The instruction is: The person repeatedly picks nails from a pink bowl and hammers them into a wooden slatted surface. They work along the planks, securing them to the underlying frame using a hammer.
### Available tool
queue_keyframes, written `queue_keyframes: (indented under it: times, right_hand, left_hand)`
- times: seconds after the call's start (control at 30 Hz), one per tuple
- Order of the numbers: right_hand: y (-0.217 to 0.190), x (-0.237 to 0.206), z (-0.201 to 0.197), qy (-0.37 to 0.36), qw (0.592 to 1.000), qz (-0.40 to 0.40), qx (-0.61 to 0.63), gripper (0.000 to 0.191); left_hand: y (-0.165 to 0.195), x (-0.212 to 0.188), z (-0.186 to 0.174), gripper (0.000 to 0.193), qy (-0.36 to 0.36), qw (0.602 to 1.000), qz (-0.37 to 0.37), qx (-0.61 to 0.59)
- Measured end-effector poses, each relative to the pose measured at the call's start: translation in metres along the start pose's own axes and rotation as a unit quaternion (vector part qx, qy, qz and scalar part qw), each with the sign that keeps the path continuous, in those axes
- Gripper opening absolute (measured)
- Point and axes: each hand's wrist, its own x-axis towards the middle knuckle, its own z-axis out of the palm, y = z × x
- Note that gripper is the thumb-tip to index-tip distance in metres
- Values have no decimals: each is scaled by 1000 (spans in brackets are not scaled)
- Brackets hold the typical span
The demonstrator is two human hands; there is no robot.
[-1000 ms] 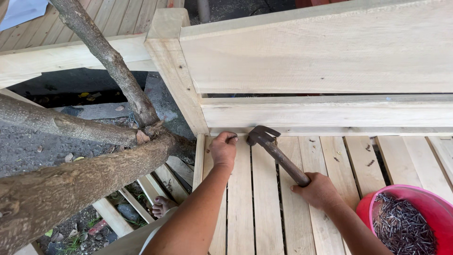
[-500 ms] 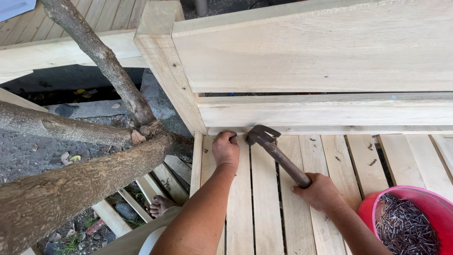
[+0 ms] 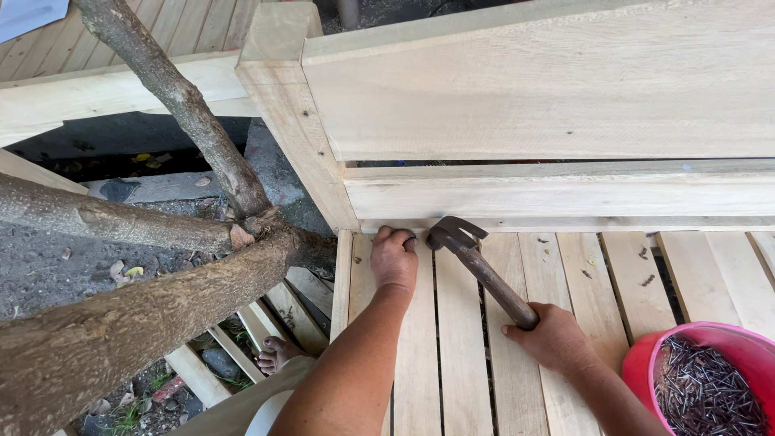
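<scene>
1. My right hand is wrapped tight around the lower end of the claw hammer, low and right of centre in the frame; the wooden handle runs up and left from my fist.
2. The hammer's dark steel head sits just below the middle of the frame, its face turned toward my left hand and just beside it — whether the two touch, I cannot tell.
3. My left hand rests on a pale slat, fingers curled and pinched together at the slat's far end, right under the horizontal rail. What they pinch is too small to make out.
4. Both hands lie over the slatted deck, narrow boards running away from me with dark gaps between them.
5. Above the hands, two wide planks stand on edge across the upper right, joined to a square post at upper centre.
6. At the lower right corner a red plastic bowl sits on the slats, heaped with dark nails — well apart from the hammer head, near my right forearm.
7. Rough tree branches fork across the left side, over gravel and more slats.
8. A bare foot shows at the bottom, left of centre, under the thick branch.
</scene>
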Motion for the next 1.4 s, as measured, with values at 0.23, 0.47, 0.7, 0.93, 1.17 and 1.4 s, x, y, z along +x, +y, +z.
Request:
queue_keyframes:
  times: [0.23,0.47,0.7,0.93,1.17,1.4]
  right_hand:
    - [-4,-13,5,-8,999,5,33,47]
    - [-21,-38,2,9,997,-12,78,53]
    - [-41,-50,-5,-4,999,-7,45,42]
    - [-44,-47,-5,-10,1000,0,23,37]
    - [-40,-48,-2,4,999,1,49,38]
    - [-29,-53,-2,41,995,-36,79,40]
  left_hand:
    - [0,2,3,6,-10,1000,-9,15]
    - [-6,3,5,7,-3,1000,9,10]
    - [-7,4,7,8,-17,999,15,40]
    - [4,2,-3,9,-35,999,-13,26]
    - [16,5,-14,15,-73,997,-5,14]
    - [-9,-30,-32,36,-124,983,97,92]
